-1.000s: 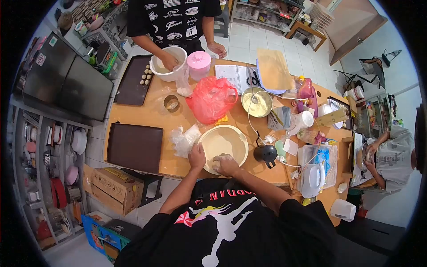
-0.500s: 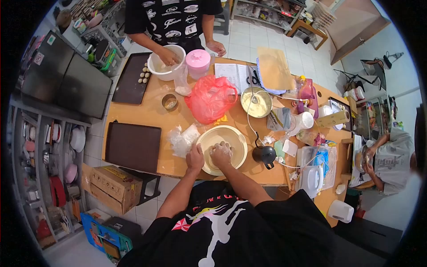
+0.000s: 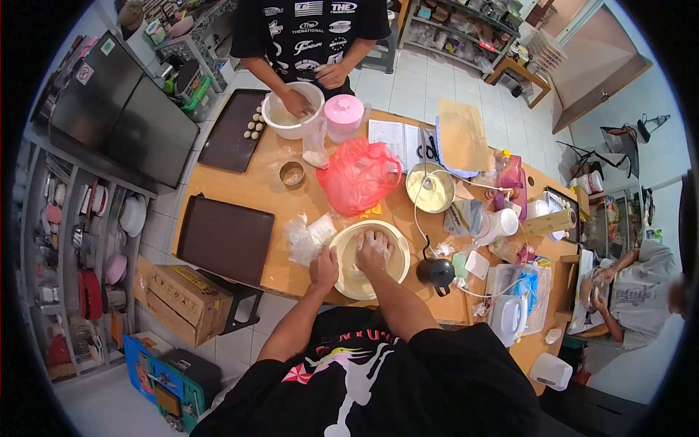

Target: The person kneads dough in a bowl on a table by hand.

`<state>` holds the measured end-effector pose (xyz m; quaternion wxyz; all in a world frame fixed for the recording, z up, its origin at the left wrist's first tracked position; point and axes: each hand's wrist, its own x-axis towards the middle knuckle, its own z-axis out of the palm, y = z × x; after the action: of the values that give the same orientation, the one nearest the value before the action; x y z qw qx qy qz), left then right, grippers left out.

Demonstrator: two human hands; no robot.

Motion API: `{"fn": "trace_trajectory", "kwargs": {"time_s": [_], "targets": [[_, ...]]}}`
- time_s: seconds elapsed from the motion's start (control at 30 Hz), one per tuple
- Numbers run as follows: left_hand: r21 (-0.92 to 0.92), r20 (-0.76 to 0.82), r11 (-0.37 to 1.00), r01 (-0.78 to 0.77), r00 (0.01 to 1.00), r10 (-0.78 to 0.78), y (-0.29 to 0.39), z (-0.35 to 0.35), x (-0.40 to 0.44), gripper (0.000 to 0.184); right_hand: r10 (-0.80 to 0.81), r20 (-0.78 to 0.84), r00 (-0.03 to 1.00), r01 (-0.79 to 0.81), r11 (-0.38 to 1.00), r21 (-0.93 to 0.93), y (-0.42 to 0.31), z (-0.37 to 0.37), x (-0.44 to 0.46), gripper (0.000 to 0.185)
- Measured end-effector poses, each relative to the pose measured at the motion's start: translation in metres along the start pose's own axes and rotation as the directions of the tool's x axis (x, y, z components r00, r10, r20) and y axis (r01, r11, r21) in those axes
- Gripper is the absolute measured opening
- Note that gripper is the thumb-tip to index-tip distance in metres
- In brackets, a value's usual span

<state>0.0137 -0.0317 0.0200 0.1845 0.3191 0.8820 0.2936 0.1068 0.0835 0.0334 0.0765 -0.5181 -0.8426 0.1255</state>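
A cream-coloured mixing bowl [image 3: 397, 271] stands at the table's near edge, directly before me. My left hand [image 3: 324, 268] grips its left rim, thumb on top. Inside the bowl, my right hand [image 3: 373, 252] lies with its fingers stretched and a little apart, dusted in white powder. Under its palm, the bowl's contents are mostly hidden; a pale, floury layer shows at the side. Touching the bowl's left is a clear plastic bag of white powder [image 3: 320, 230]. To the right of the bowl sits a black gooseneck kettle [image 3: 437, 274].
A red plastic bag [image 3: 358, 175] and a metal bowl of pale cream [image 3: 430, 188] lie beyond. Dark baking trays [image 3: 226, 240] line the left. Across the table, a person reaches into a white tub [image 3: 293, 131]. Another person [image 3: 641, 291] works at far right.
My right hand has shifted forward inside the bowl, its fingers straightening. The view has moved slightly. Across the table, the person's free hand has risen to the chest.
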Motion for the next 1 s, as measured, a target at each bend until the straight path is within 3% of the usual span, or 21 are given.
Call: {"fn": "trace_trajectory", "kwargs": {"time_s": [0.2, 0.3, 0.4, 0.6, 0.8, 0.93, 0.97, 1.0], "targets": [[-0.137, -0.080, 0.991, 0.000, 0.997, -0.011, 0.009, -0.004, -0.003, 0.034, -0.148, -0.127, 0.981, 0.162, 0.980, 0.116, 0.026, 0.029, 0.003, 0.033], [-0.153, -0.092, 0.988, 0.010, 0.995, -0.025, 0.004, 0.004, -0.005, 0.034, -0.164, 0.207, 0.964, 0.043, 0.871, 0.489, 0.052, 0.025, 0.013, 0.041], [-0.170, -0.127, 0.985, -0.002, 0.992, -0.020, 0.001, 0.012, -0.002, 0.034, 0.080, 0.276, 0.958, -0.191, 0.895, 0.404, 0.058, 0.010, 0.013, 0.043], [-0.191, -0.165, 0.982, 0.007, 0.986, -0.039, 0.004, 0.014, -0.002, 0.035, -0.053, 0.335, 0.941, -0.090, 0.913, 0.397, 0.038, -0.043, 0.001, 0.043], [-0.146, -0.166, 0.989, 0.016, 0.985, -0.040, 0.003, 0.016, -0.004, 0.038, -0.324, 0.390, 0.862, 0.181, 0.915, 0.360, 0.025, -0.066, -0.032, 0.035], [-0.154, -0.181, 0.988, 0.001, 0.983, -0.029, 0.002, 0.018, -0.003, 0.037, -0.420, 0.302, 0.856, 0.343, 0.898, 0.276, 0.017, -0.073, -0.047, 0.025], [-0.173, -0.172, 0.985, -0.007, 0.985, -0.023, 0.002, 0.017, -0.003, 0.037, -0.546, 0.233, 0.805, 0.511, 0.837, 0.194, 0.014, -0.079, -0.048, 0.021], [-0.167, -0.163, 0.986, 0.005, 0.986, -0.032, 0.005, 0.015, -0.005, 0.037, -0.614, 0.168, 0.772, 0.571, 0.784, 0.242, 0.016, -0.071, -0.048, 0.020]]}}
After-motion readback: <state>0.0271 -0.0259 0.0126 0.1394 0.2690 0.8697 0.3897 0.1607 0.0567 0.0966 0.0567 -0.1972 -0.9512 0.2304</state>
